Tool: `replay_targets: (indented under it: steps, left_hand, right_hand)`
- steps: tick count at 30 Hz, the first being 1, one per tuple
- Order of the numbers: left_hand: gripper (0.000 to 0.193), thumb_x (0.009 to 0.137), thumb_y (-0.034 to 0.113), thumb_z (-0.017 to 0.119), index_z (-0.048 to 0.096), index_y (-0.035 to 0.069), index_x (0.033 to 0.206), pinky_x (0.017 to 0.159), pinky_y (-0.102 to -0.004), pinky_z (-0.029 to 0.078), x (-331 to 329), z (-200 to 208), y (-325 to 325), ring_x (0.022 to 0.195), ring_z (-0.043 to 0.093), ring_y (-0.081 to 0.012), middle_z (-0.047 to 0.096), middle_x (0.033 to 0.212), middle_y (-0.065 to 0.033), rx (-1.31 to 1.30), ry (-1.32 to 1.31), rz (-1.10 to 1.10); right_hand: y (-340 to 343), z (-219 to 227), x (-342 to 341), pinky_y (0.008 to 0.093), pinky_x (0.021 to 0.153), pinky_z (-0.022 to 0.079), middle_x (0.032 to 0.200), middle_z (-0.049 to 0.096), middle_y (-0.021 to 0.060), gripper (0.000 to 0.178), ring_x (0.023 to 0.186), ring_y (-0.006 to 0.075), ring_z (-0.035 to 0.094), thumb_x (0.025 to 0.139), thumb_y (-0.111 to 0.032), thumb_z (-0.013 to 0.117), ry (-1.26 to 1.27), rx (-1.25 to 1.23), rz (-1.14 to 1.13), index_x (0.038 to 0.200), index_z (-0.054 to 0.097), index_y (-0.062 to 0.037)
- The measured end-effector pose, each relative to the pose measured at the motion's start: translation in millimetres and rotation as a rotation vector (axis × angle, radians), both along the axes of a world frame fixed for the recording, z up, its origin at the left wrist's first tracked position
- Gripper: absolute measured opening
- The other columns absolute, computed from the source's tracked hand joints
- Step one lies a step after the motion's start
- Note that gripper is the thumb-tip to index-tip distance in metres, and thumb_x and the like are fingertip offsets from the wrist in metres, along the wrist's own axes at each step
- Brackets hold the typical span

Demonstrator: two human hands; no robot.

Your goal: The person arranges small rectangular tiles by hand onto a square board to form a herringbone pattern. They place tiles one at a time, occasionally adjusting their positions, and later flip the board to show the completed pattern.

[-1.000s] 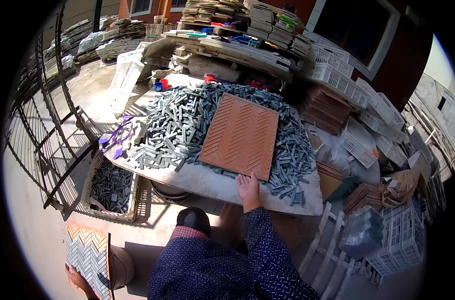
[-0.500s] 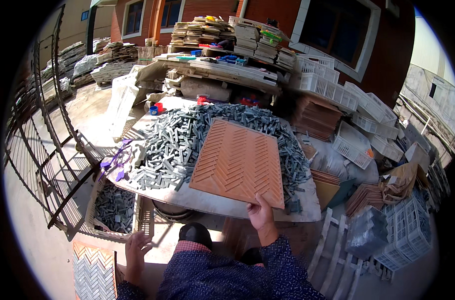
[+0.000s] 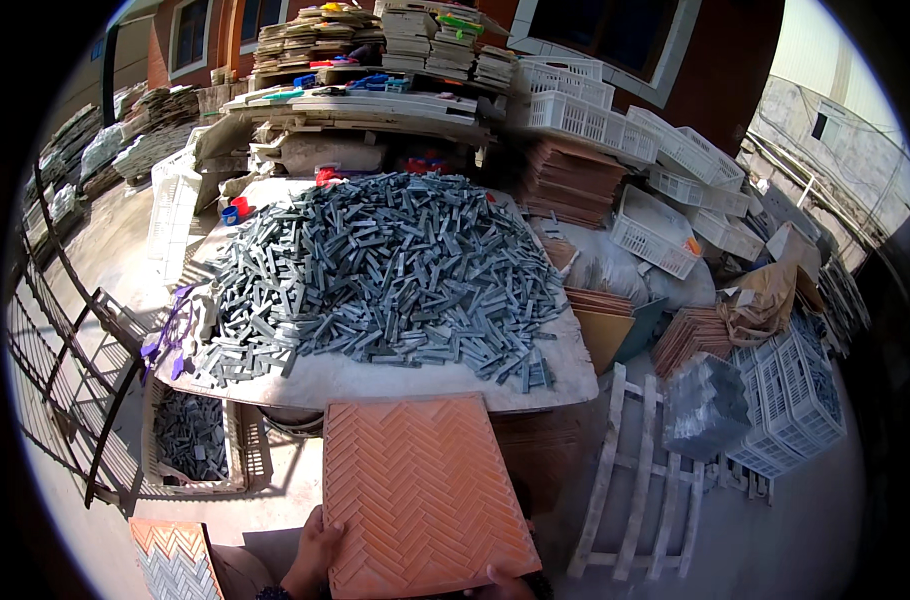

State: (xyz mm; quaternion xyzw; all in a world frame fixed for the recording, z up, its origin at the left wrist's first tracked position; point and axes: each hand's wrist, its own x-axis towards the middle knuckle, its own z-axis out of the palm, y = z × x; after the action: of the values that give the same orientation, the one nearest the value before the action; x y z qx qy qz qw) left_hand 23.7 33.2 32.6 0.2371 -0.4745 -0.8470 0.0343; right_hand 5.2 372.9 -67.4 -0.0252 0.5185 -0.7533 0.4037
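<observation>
An orange herringbone-patterned tray, its slots bare, is held up in front of me, just off the table's near edge. My left hand grips its left edge near the bottom corner. At the lower right corner my right hand holds the tray, its thumb on the edge and most of its fingers hidden underneath. A big heap of grey stone strips covers the table beyond. Low on the left lies a second orange tray, with grey strips filling much of its pattern.
Under the table's left side stands a crate of grey strips. A metal rack is at the far left. To the right are a white slatted pallet, stacked plastic crates and brown boards. Purple straps hang at the table's left edge.
The orange tray has come from above the heap down toward me and turned straighter. My left hand, free before, now grips its left side. The view has shifted, too.
</observation>
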Motion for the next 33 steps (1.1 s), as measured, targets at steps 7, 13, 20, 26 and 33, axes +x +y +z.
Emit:
replay_targets:
  steps: [7, 13, 20, 26, 33]
  left_hand:
    - [0.040, 0.086, 0.000, 0.046, 0.038, -0.004, 0.125, 0.093, -0.0335, 0.045, -63, -16, -26, 0.105, 0.057, -0.0226, 0.055, 0.116, -0.0167, 0.006, 0.011, 0.031]
    - [0.046, 0.085, 0.004, 0.051, 0.037, -0.001, 0.128, 0.088, -0.0316, 0.046, -64, -51, -34, 0.103, 0.055, -0.0195, 0.053, 0.118, -0.0153, 0.084, 0.033, 0.083]
    - [0.067, 0.076, 0.007, 0.064, 0.034, 0.001, 0.135, 0.100, -0.0430, 0.038, -143, -18, -56, 0.119, 0.044, -0.0340, 0.043, 0.131, -0.0194, -1.404, 0.073, -0.013]
    - [0.073, 0.070, 0.028, 0.070, 0.042, 0.002, 0.133, 0.109, -0.0546, 0.014, -194, -24, -35, 0.132, 0.033, -0.0343, 0.033, 0.144, -0.0195, -1.673, -0.029, -0.321]
    - [0.068, 0.070, 0.035, 0.071, 0.050, 0.007, 0.129, 0.107, -0.0583, 0.013, -201, -23, -42, 0.129, 0.038, -0.0296, 0.038, 0.142, -0.0147, -1.593, 0.030, -0.277]
  right_hand:
    - [23, 99, -74, 0.0357, 0.092, 0.044, 0.123, 0.051, 0.0128, 0.050, 0.109, 0.0227, 0.052, 0.090, -0.013, 0.056, -0.317, -0.010, -0.218, 0.134, 0.035, -0.0021]
    - [24, 93, -244, 0.0425, 0.095, 0.041, 0.123, 0.051, 0.0231, 0.069, 0.110, 0.0332, 0.051, 0.075, -0.023, 0.075, 0.979, 0.803, -0.561, 0.131, 0.041, -0.0013]
    - [-49, 65, -372, 0.0475, 0.099, 0.032, 0.124, 0.046, 0.0224, 0.085, 0.115, 0.0400, 0.042, 0.061, -0.028, 0.082, 1.323, 1.182, -0.459, 0.132, 0.042, -0.0044]
    - [-104, 60, -404, 0.0389, 0.095, 0.038, 0.117, 0.052, 0.0167, 0.073, 0.111, 0.0324, 0.048, 0.065, -0.019, 0.080, 1.058, 0.642, -0.717, 0.128, 0.047, -0.0050]
    - [-211, 82, -406, 0.0366, 0.097, 0.039, 0.121, 0.054, 0.0198, 0.065, 0.113, 0.0324, 0.050, 0.074, -0.029, 0.075, 1.091, 0.346, -0.396, 0.126, 0.048, -0.0013]
